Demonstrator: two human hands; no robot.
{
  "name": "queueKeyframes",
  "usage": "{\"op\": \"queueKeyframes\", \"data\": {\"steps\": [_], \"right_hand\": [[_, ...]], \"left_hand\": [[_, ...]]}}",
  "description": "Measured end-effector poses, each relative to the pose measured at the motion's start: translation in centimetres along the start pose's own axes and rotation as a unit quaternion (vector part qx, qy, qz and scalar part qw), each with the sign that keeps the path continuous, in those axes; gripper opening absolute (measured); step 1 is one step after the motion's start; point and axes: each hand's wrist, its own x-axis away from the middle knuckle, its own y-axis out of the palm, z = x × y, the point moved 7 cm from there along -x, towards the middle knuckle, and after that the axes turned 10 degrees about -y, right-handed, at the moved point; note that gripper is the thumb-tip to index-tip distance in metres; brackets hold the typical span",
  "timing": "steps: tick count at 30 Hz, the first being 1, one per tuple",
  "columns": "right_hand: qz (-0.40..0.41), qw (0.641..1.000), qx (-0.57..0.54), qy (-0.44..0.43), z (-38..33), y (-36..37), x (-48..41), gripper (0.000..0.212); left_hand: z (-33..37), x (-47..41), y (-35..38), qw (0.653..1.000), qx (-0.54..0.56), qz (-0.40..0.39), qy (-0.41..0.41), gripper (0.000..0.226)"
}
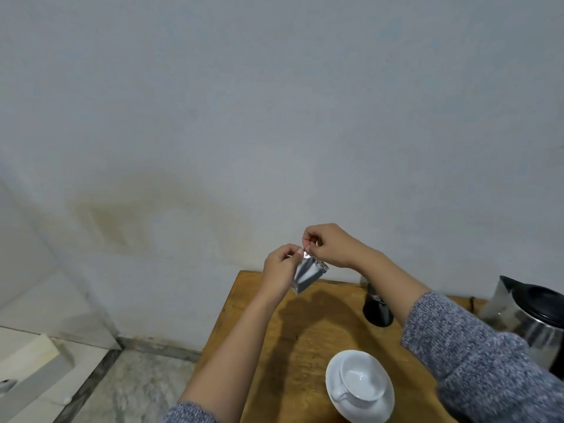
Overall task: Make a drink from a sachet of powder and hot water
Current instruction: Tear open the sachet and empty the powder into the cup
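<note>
A small silver foil sachet (307,273) hangs in the air above the far left corner of the wooden table (308,337). My left hand (279,270) pinches its top left edge, and my right hand (329,245) pinches the top corner just beside it. A white cup (361,384) stands on a white saucer (335,366) near the table's front; the cup looks to hold nothing. A steel kettle (537,322) with a black lid stands at the right edge, partly behind my right sleeve.
A dark cylindrical container (377,309) stands on the table behind my right forearm. The table's back edge meets a pale wall. To the left lie a marbled floor (128,389) and a low white ledge.
</note>
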Motion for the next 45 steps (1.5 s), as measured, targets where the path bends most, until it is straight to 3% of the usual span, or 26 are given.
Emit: {"op": "queueKeyframes", "data": {"steps": [4,8,18,23,29,38,45], "right_hand": [[0.001,0.999,0.035,-0.033,-1.3,1.3,-0.1,0.019],[0.025,0.995,0.058,-0.074,-2.6,2.0,0.1,0.015],[0.038,0.973,0.155,-0.165,-4.6,4.1,0.9,0.013],[0.098,0.989,0.067,-0.093,-3.3,3.6,0.8,0.012],[0.104,0.994,0.003,-0.026,-2.7,3.8,0.3,0.016],[0.118,0.989,0.002,-0.085,-3.4,3.6,0.7,0.015],[0.087,0.983,0.055,-0.153,-5.4,5.3,1.0,0.016]], "left_hand": [[-0.4,0.6,-1.3,0.998,-0.016,0.018,-0.052,0.021],[-0.3,1.5,-2.4,0.997,0.042,-0.027,-0.056,0.026],[-0.7,2.0,-4.0,0.997,0.031,-0.033,-0.068,0.031],[0.0,2.1,-4.4,0.999,-0.014,-0.037,-0.02,0.025],[0.8,1.8,-4.9,0.981,-0.18,0.051,0.046,0.019],[0.1,1.8,-4.0,0.999,0.011,-0.04,-0.035,0.022],[-0.9,1.1,-5.5,0.999,0.021,-0.022,-0.041,0.024]]}}
